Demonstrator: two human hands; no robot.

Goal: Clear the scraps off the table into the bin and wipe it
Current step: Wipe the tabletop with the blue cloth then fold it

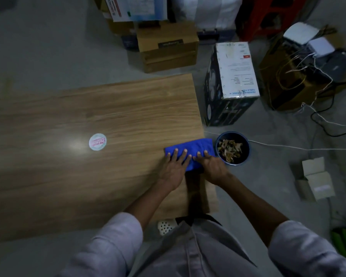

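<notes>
From your head cam, you've got both hands flat on the folded blue cloth (196,145) at the right edge of the wooden surface (88,114): left hand (173,169) and right hand (215,168) side by side, fingers straight and slightly apart, pressing down. The cloth's long axis runs left to right, its right end pointing at the round bin (246,156) on the floor just beside the edge, with brown scraps (230,149) inside. A round sticker (97,141) sits well off to the left.

Dim overall, lit from overhead. Soft glare patch on the table (74,145), left of centre. Dark shadow at its near right edge. Sleeves (108,246) blurred; frame edges bowed, corners murky.
</notes>
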